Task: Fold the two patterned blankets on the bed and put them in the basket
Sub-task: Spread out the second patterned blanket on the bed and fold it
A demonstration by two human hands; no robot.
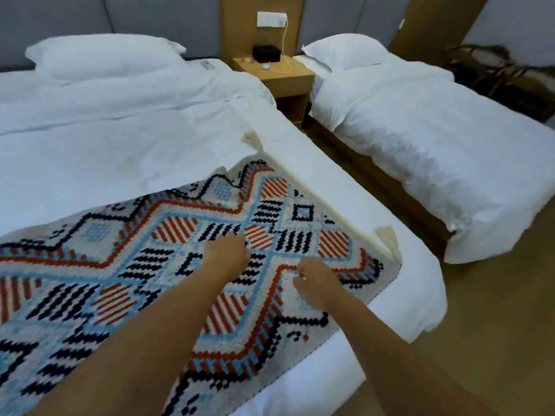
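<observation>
One patterned blanket (pixel 168 235), woven in red, blue, black and white with cream tassels at its corners, lies spread over the near end of the white bed (pixel 105 139). It reaches the bed's right edge. My left hand (pixel 225 254) rests on the blanket's middle with its fingers curled down into the fabric. My right hand (pixel 315 283) is a little to the right and nearer to me, its fingers bent and pinching the cloth. I see no second blanket.
A second white bed (pixel 420 139) stands to the right across a narrow strip of wooden floor (pixel 486 310). A wooden nightstand (pixel 279 76) with a black box and a white cable sits between the beds. Dark wicker furniture (pixel 492 67) stands at the far right.
</observation>
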